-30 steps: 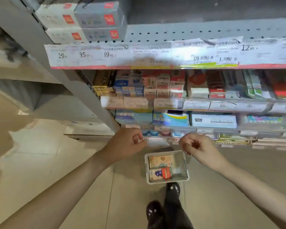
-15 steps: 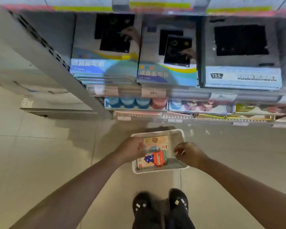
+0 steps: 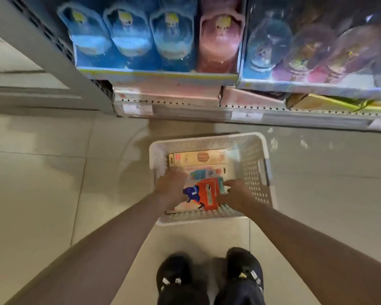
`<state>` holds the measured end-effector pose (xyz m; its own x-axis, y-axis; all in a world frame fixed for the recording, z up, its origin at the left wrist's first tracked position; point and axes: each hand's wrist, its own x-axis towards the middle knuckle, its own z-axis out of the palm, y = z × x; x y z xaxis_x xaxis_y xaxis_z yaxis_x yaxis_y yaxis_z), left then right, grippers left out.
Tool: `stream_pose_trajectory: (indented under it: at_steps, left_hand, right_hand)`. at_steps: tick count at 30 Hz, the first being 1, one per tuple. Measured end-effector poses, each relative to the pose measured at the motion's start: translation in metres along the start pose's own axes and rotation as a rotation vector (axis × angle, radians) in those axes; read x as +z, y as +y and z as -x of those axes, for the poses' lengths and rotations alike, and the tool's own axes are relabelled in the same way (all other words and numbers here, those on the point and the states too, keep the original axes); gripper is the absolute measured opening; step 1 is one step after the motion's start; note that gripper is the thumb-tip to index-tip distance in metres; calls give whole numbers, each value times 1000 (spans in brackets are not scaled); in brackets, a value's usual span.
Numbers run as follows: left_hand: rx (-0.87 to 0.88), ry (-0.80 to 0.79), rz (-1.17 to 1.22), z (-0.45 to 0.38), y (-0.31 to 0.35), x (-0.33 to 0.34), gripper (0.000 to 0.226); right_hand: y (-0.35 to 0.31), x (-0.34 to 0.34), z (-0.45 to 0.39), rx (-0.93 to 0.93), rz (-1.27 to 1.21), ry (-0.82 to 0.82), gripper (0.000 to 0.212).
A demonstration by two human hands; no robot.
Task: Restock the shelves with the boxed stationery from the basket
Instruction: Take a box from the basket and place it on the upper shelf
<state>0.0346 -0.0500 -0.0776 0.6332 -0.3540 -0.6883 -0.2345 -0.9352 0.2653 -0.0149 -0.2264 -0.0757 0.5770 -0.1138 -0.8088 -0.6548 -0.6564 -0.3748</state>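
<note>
Since half a second ago both hands dropped into the basket [image 3: 254, 170] and the view tilted down; the upper shelves are out of frame. Left hand [image 3: 171, 188] rests at the left edge of the boxes, right hand [image 3: 234, 195] at the right edge of the red box [image 3: 208, 194]. Fingertips are hidden and blurred, so I cannot tell whether they grip or only touch. A tan box [image 3: 199, 158] lies by the basket's far wall. The basket is white perforated plastic, rectangular, on pale floor tiles [image 3: 42, 194]. Shelf packs [image 3: 154, 38] are smeared, glossy blue and pink. Black shoes [image 3: 209, 276] are cut off at the bottom.
</note>
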Motion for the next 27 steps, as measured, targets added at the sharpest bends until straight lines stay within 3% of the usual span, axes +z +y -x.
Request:
stream_pose_trajectory:
  at_steps: [3, 6, 11, 15, 19, 27]
  left_hand:
    - [-2, -77, -94, -18, -6, 24, 63]
    - [5, -134, -90, -27, -10, 40, 62]
    - [1, -139, -30, -36, -19, 51, 69]
    - [-24, -177, 37, -37, -16, 48, 60]
    - [-14, -197, 72, -34, -14, 47, 73]
    - [-3, -161, 54, -39, -19, 48, 84]
  right_hand:
    - [14, 17, -19, 2, -42, -19, 27]
    - [21, 32, -35, 33, -107, -74, 21]
    - [24, 47, -53, 90, -58, -124, 58]
    - [35, 57, -66, 146, -177, -121, 96]
    - [29, 54, -61, 192, -228, -81, 78]
    - [28, 48, -55, 130, -443, -127, 75]
